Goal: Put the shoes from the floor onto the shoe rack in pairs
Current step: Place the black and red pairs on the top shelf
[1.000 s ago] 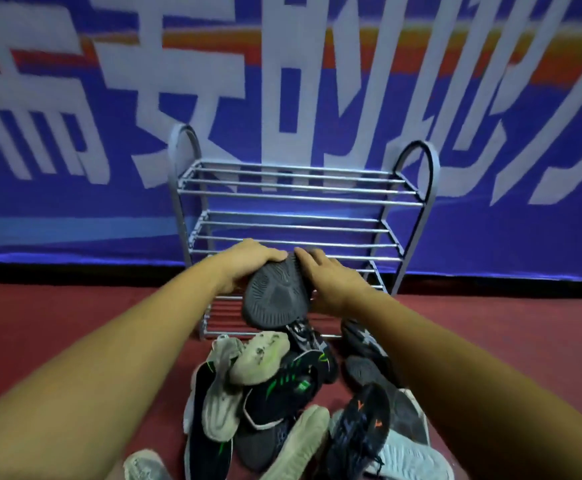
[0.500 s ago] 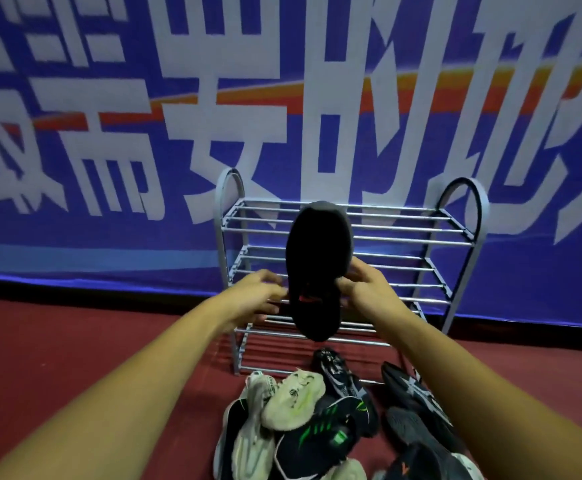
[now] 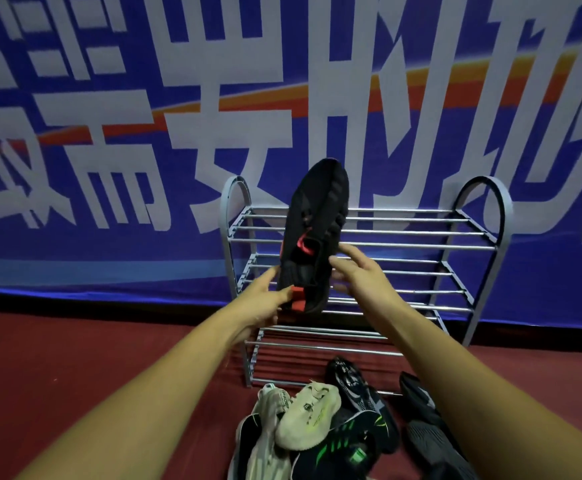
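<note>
A black knit shoe with red trim (image 3: 313,230) is held up, toe pointing upward, in front of the grey metal shoe rack (image 3: 421,244). My left hand (image 3: 265,299) grips its heel from the lower left. My right hand (image 3: 358,271) is at the shoe's right side with fingers spread, fingertips at its collar. The rack's shelves carry no shoes. On the red floor below lies a pile of shoes: a beige shoe sole up (image 3: 306,417), a black shoe with green stripes (image 3: 345,445), and dark shoes (image 3: 351,379) further right.
A blue banner with large white characters (image 3: 109,168) hangs behind the rack. Red floor (image 3: 75,358) stretches to the left of the pile. My forearms cross the lower part of the view.
The shoe has risen from the pile to the height of the top shelf and turned so its upper faces me. My right hand's fingers have loosened from it.
</note>
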